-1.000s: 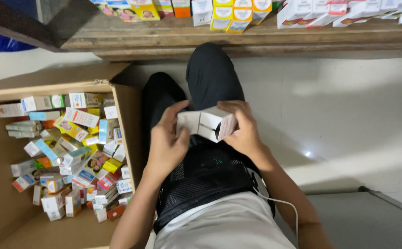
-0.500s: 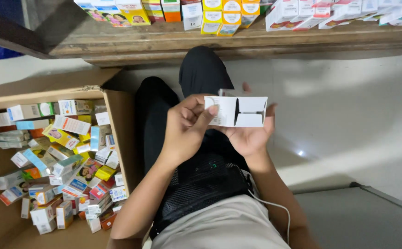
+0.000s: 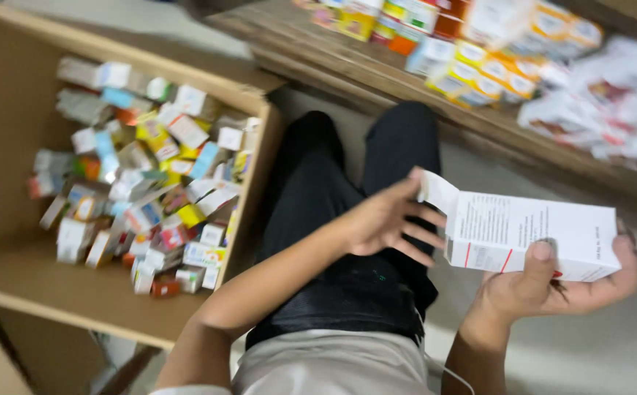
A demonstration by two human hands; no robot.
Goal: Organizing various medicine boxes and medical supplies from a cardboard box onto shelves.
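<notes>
**A:** What is nearest to you?

**B:** My right hand (image 3: 552, 289), palm up, with a white carton (image 3: 534, 235) lying across it. That grip is pinching the carton: my thumb presses its front face and my fingers curl under its far end. The carton lies lengthwise, with red marks near its left edge and an open flap standing up at that end.

**A:** And your left hand?

**B:** My left hand (image 3: 384, 219) is just beside the carton's open end, fingers spread, the fingertips touching the flap. Its grip holds nothing.

**A:** What lies beyond?

**B:** My legs in dark trousers stretch out on the floor. To my left sits a large cardboard box (image 3: 11, 132), open and filled with a jumble of small coloured packets. Farthest off, a wooden shelf (image 3: 377, 77) carries rows of yellow, orange and white packets, all blurred.
</notes>
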